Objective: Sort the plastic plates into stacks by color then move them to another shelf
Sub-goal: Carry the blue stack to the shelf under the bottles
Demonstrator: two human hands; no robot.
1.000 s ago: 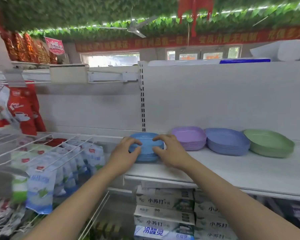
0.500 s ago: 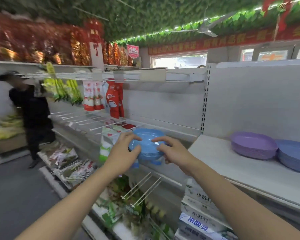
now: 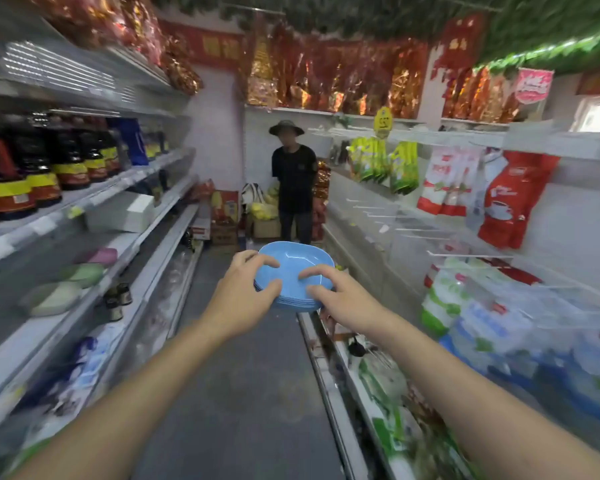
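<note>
Both hands hold a stack of blue plates in mid-air at the centre of the frame, above the aisle floor: the left hand grips its near-left rim with fingers curled over the top, and the right hand grips its near-right rim, fingertips in the hollow. How many plates make up the stack is hard to tell. At middle left, blurred purple and green plate stacks sit on a shelf, and a person stands beyond.
</note>
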